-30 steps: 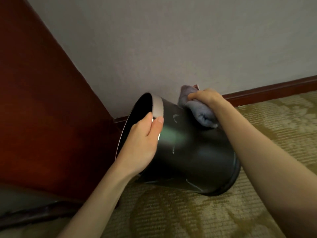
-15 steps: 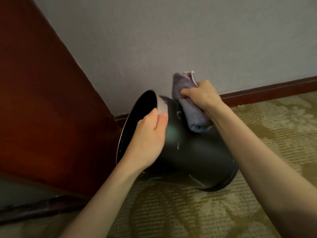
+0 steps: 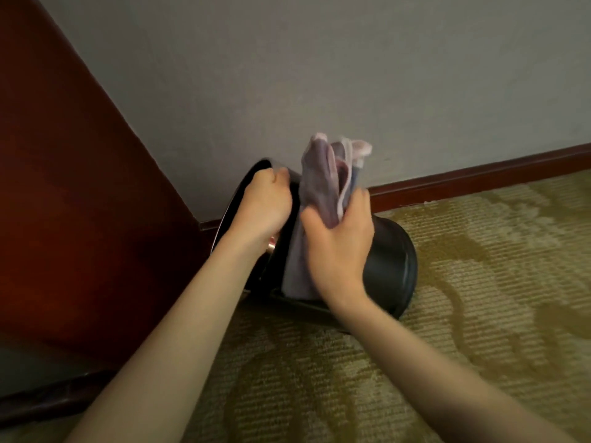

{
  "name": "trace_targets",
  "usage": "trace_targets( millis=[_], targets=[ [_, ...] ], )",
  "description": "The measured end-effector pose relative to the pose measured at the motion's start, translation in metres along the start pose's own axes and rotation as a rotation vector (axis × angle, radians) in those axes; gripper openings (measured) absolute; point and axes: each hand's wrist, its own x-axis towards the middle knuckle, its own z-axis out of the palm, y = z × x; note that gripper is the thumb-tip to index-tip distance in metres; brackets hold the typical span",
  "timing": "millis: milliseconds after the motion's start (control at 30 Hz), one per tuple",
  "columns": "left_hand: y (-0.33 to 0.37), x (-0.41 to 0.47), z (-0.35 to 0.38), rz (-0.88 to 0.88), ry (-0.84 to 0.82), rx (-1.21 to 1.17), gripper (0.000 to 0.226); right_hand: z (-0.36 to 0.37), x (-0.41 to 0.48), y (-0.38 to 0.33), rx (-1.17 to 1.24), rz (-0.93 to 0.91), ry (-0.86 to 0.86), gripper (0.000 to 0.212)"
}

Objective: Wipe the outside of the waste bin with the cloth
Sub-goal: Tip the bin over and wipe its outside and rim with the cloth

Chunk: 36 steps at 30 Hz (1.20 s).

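Carpet (image 3: 447,314) with a pale olive pattern covers the floor, meeting a grey wall (image 3: 319,75) along a dark red baseboard (image 3: 479,179); a reddish wooden panel (image 3: 64,203) stands at the left. The black waste bin (image 3: 390,263) lies tilted on the carpet near the wall. The left hand (image 3: 262,209) is clenched on the bin's rim. The right hand (image 3: 339,247) grasps the purple-grey cloth (image 3: 319,183), pressing it on the bin's outside.
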Motion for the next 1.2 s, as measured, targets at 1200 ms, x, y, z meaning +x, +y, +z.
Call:
trace_targets(
  millis=[1200],
  targets=[
    [-0.012,-0.066,-0.003,0.300,-0.184,0.053,0.038,0.014,0.150,0.024,-0.401,0.294,-0.481,0.038]
  ],
)
